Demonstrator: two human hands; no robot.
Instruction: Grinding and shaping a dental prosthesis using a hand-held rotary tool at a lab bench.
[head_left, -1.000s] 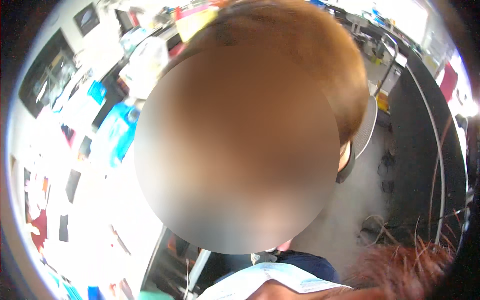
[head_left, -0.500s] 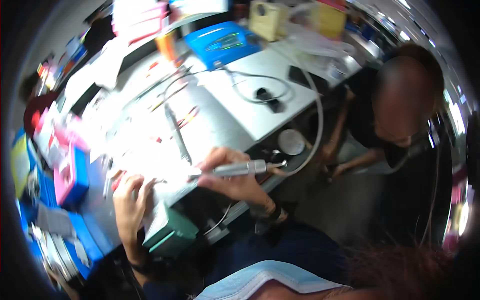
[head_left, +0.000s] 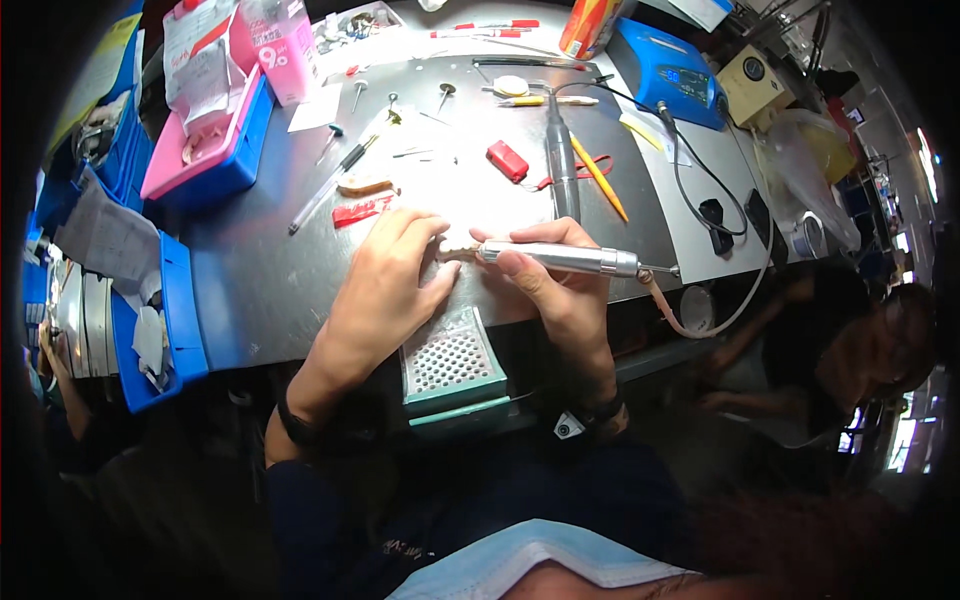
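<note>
My right hand (head_left: 575, 305) is closed round a silver rotary handpiece (head_left: 570, 258), which lies nearly level with its tip pointing left. A pale hose loops away from its rear end. My left hand (head_left: 385, 275), at the bench's front edge, pinches a small tan-gold piece (head_left: 455, 252) between thumb and fingers. The handpiece tip is at this piece; glare and fingers hide whether they touch. Below the hands sits a green-framed box with a perforated plate (head_left: 450, 362). A red strip (head_left: 362, 211) and a curved brown piece (head_left: 366, 188) lie just beyond my left hand.
Beyond my right hand lie a dark handpiece (head_left: 562, 160), a yellow pencil (head_left: 600, 180) and a red block (head_left: 508, 160). A blue control box (head_left: 665, 75) stands back right. Pink-and-blue bins (head_left: 235, 135) stand left. Another person (head_left: 850, 350) sits at right.
The view has swung and steadied, so the bench shows more squarely. My hands have come together, bringing the handpiece tip to the piece in my left fingers.
</note>
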